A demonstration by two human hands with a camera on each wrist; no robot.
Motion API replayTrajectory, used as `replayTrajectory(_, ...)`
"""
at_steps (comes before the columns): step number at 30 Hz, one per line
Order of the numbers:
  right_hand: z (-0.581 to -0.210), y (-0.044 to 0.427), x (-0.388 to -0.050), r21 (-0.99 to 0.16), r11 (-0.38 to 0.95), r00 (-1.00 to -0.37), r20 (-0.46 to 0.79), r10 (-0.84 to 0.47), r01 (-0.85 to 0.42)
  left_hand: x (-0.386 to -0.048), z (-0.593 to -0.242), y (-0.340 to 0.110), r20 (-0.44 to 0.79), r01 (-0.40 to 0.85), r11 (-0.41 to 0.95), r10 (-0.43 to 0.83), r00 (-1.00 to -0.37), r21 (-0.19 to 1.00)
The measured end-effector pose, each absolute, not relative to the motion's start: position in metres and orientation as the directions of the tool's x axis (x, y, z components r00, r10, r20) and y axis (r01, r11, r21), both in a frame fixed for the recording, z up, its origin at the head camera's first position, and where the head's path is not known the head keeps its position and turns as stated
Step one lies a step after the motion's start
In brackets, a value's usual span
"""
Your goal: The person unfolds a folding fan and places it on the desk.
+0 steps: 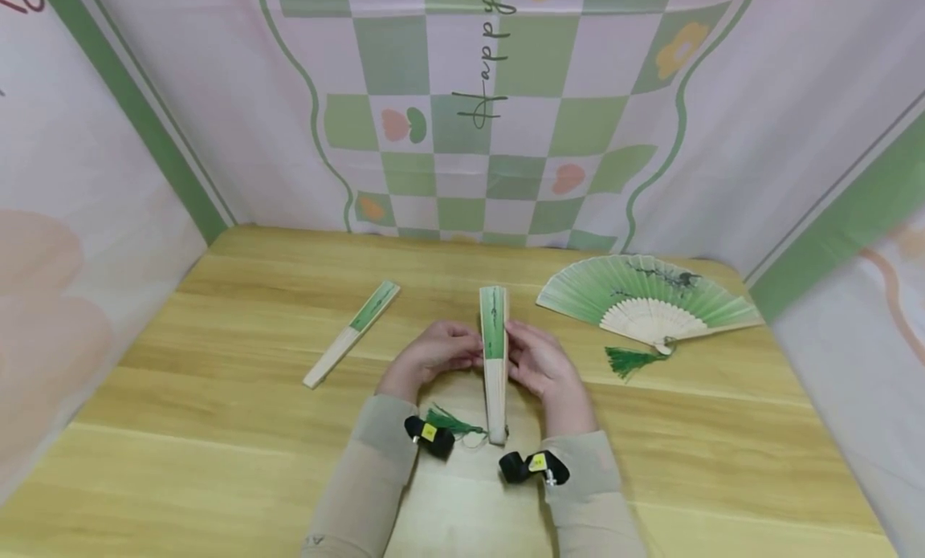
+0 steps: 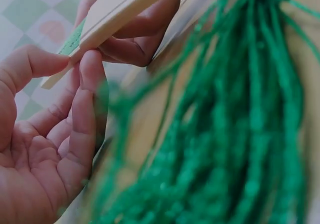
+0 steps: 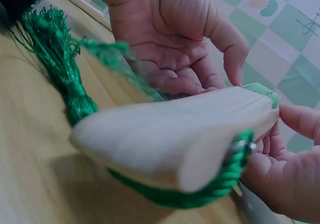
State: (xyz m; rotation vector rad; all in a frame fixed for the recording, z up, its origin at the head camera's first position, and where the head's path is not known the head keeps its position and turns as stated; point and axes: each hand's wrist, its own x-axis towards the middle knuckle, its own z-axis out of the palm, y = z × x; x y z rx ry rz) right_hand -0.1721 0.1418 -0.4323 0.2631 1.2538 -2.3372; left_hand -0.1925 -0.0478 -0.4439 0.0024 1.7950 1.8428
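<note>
A folded fan [image 1: 495, 365] with green cloth and pale wooden ribs is held upright between both hands above the middle of the table. The left hand [image 1: 437, 353] pinches its left side with thumb and fingertips; the right hand [image 1: 542, 361] holds the right side. In the left wrist view, the left thumb and a finger grip an edge of the fan [image 2: 117, 21]. The right wrist view shows the fan's rib end [image 3: 150, 134] close up, with a green cord looped round it. The fan's green tassel [image 1: 451, 420] hangs to the left of its lower end.
Left of the hands, another folded fan [image 1: 352, 333] lies slanted on the wooden table [image 1: 217, 454]. A spread green fan [image 1: 650, 301] with its own tassel [image 1: 627, 360] lies at the back right. Printed cloth [image 1: 462, 173] stands behind the table and at both sides.
</note>
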Motion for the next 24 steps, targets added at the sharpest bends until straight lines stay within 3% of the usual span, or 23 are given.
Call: replayTrajectory(24,-0.4317,0.1395,-0.1714,-0.792,-0.385,-0.881,-0.425,-0.208,0.474,-0.1899,-0.444,-0.0493,-0.348,-0.347,0.084,0.432,-0.832,0.934)
